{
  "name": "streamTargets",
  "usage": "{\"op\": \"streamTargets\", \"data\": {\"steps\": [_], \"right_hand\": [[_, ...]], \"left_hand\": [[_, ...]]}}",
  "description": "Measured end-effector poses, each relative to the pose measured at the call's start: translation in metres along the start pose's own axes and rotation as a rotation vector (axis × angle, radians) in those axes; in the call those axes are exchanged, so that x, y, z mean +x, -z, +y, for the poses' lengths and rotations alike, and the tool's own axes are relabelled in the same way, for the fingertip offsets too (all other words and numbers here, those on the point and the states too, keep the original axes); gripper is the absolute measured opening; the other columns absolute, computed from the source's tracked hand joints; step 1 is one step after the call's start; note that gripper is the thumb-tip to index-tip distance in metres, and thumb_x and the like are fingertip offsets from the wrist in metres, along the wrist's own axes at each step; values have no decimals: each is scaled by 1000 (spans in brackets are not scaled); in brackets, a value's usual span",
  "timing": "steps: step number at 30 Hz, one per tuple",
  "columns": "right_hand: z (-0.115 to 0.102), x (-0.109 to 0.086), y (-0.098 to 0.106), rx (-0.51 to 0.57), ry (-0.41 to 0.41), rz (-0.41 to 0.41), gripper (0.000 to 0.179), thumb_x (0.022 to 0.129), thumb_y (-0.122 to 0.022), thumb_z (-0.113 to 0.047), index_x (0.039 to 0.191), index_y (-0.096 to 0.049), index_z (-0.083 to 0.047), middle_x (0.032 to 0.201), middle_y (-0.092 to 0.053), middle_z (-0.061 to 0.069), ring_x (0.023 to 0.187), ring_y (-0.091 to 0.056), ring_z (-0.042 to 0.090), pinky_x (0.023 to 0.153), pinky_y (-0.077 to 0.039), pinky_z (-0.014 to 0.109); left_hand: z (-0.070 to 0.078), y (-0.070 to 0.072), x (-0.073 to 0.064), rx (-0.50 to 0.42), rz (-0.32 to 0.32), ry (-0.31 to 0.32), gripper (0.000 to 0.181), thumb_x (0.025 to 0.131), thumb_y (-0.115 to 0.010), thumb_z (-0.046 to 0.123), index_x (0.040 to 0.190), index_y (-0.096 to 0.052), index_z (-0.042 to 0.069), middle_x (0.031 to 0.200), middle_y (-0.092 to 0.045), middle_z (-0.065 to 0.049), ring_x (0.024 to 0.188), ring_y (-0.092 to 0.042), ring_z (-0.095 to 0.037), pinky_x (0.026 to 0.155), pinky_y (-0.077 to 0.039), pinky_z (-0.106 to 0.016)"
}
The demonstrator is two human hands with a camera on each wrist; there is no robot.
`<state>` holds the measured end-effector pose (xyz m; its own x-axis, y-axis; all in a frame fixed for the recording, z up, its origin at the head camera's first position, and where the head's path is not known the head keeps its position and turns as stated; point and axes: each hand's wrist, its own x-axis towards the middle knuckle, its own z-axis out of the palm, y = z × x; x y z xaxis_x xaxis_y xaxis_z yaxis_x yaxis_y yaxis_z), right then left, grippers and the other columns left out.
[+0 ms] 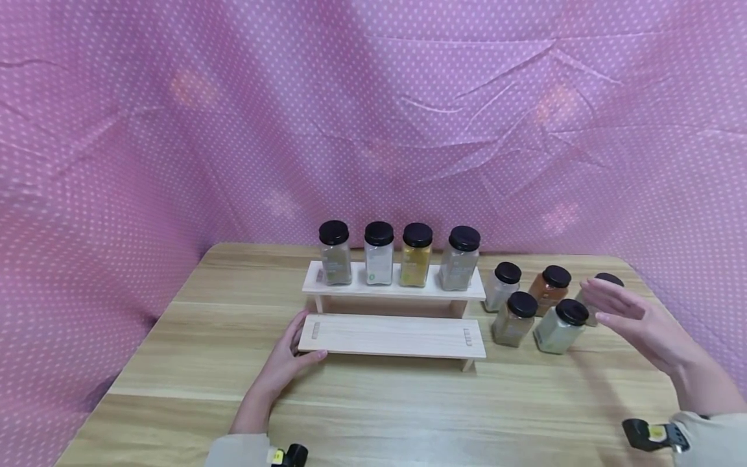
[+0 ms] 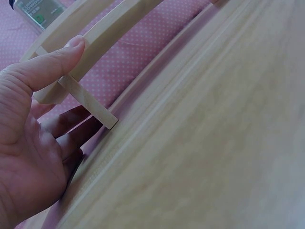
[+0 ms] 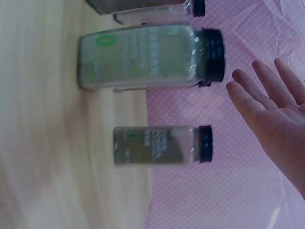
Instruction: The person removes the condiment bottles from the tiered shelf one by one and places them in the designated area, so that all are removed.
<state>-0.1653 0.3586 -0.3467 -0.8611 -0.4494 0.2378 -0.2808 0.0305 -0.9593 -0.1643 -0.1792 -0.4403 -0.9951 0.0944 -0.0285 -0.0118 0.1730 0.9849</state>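
My left hand (image 1: 284, 363) grips the left end of a pale two-step wooden spice rack (image 1: 391, 336), thumb at the front edge of the lower step. In the left wrist view its fingers (image 2: 78, 136) curl beside the rack's short leg (image 2: 88, 102). On the upper step stand a grey-brown jar (image 1: 336, 264), a white jar (image 1: 379, 264), a yellow jar (image 1: 415, 267) and a greyish jar (image 1: 459, 269), all black-lidded. My right hand (image 1: 653, 327) hovers with fingers extended by the rightmost jar (image 1: 591, 311), partly hiding it. The right wrist view shows that hand (image 3: 281, 114) holding nothing.
Right of the rack several more spice jars stand grouped: a whitish one (image 1: 498, 295), an orange-brown one (image 1: 545, 295), a tan one (image 1: 512, 327) and a pale green one (image 1: 554, 336). A pink dotted cloth (image 1: 373, 130) hangs behind the wooden table (image 1: 408, 415).
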Motion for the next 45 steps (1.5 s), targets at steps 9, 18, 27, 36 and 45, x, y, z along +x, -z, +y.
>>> {"op": "streamTargets", "data": {"steps": [9, 18, 27, 36, 45], "right_hand": [[-15, 27, -20, 32, 23, 51, 50, 85, -38, 14, 132, -25, 4, 124, -47, -4, 112, -40, 6, 86, -33, 12], [-18, 58, -47, -6, -6, 60, 48, 85, -47, 6, 131, -33, 0, 121, -48, -6, 109, -43, 5, 84, -37, 16], [-20, 87, -75, -121, -126, 67, 55, 84, -55, -9, 132, -29, -3, 130, -39, 6, 119, -33, 22, 85, -36, 17], [-16, 109, -95, -135, -145, 55, 60, 82, -58, -10, 131, -26, 3, 133, -29, 22, 120, -28, 34, 94, -30, 31], [-11, 124, -119, -88, -152, 175, 65, 81, -59, -7, 133, -22, 5, 129, -32, 23, 118, -31, 32, 96, -27, 37]], "left_hand": [[-11, 1, 7, 19, 8, -22, 91, 64, -75, 16, 137, -20, 18, 136, -27, -13, 121, -27, -28, 98, -14, -47], [-9, 2, 4, 5, 5, -14, 89, 67, -73, 12, 137, -18, 16, 136, -27, -15, 122, -26, -30, 98, -13, -48], [-7, 1, 4, 11, 5, -7, 89, 68, -73, 13, 137, -17, 15, 136, -26, -15, 122, -25, -27, 98, -15, -46], [-11, 2, 6, -24, -4, -47, 86, 69, -72, 8, 136, -19, 12, 136, -27, -15, 120, -28, -27, 98, -18, -43], [-10, 2, 4, -17, -2, -42, 86, 69, -72, 9, 136, -19, 13, 136, -27, -14, 121, -27, -27, 99, -16, -44]]}}
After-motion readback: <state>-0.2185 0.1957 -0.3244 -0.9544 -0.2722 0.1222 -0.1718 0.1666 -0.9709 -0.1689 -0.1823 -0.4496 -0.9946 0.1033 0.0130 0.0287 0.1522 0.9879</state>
